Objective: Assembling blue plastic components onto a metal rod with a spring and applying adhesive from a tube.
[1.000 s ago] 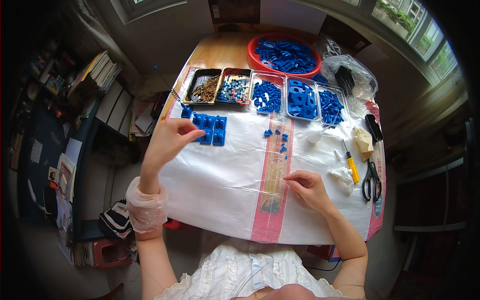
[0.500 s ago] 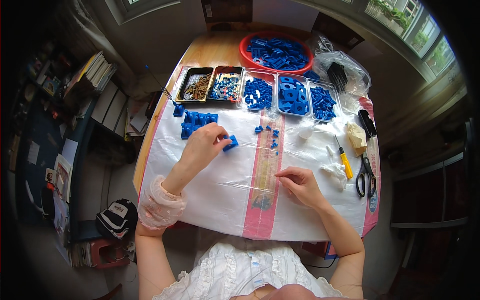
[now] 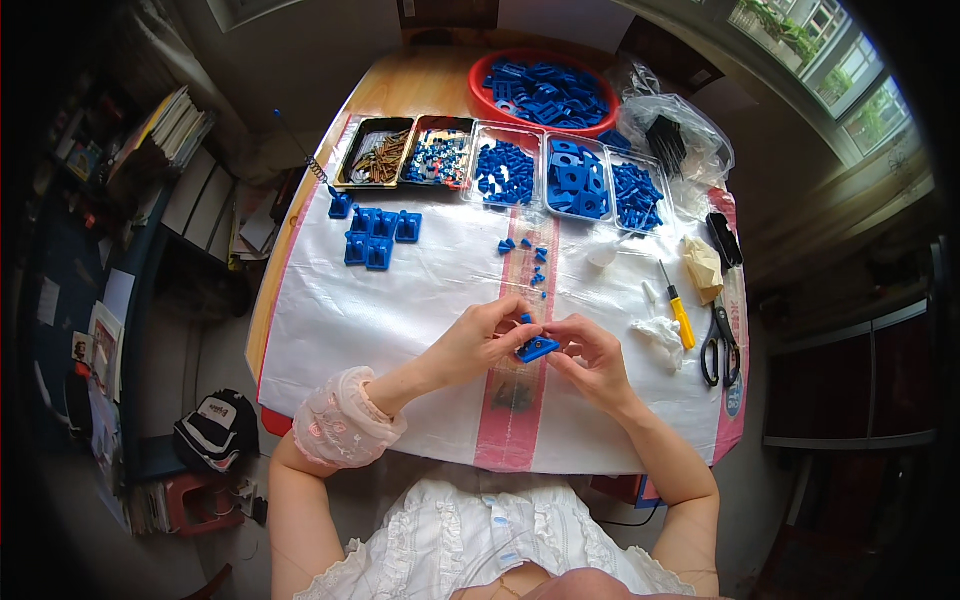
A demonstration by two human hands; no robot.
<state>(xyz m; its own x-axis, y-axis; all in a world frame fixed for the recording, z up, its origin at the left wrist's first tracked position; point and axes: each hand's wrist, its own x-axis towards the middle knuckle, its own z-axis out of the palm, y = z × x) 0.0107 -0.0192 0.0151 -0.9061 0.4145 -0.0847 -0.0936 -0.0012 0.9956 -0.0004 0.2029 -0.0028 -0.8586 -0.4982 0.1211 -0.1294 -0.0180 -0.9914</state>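
Gripping a blue block (image 3: 540, 350) in the left hand (image 3: 474, 345), pinching its other side with the right hand (image 3: 597, 362), holding it over the table cover (image 3: 340, 320), near small blue pieces (image 3: 541, 254).

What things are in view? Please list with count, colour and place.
table: 1, wooden, centre
sheet: 1, white-and-pink, on table
tub: 1, red, table's far end
dark trays: 2, black, row's left
clear trays: 3, colourless, row's right
grouped blocks: several, blue, left
loose pieces: several, blue, middle
screwdriver: 1, yellow handle, right
scissors: 1 pair, black, right
tissue: 1, white, beside screwdriver
bag: 1, clear, beside tub
backpack: 1, black-and-white, left floor
books or papers: many, mixed, left
held piece: 1, blue, between hands
left hand: 1, bare, gripping held piece
right hand: 1, bare, at its edge
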